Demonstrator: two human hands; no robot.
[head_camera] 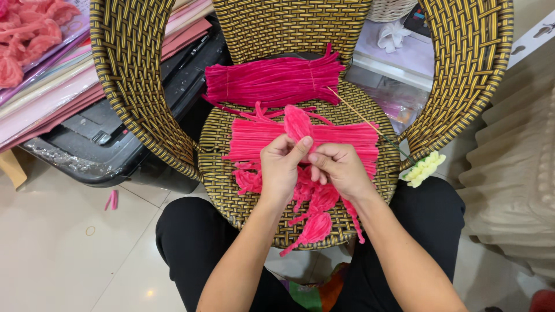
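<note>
— What are the hands working with?

— The left hand (281,164) and right hand (341,169) are pinching a fuzzy pink petal (297,123) bent from chenille stems; its nap is looking soft and matt.

— And underneath?

— The woven chair (219,173) is showing smooth, faintly glossy plastic wicker in yellow and black. The darker stem bundle (274,80) is looking velvety. The floor tiles (63,242) are gleaming, and the thin stick (354,111) is looking like bare wood.
</note>
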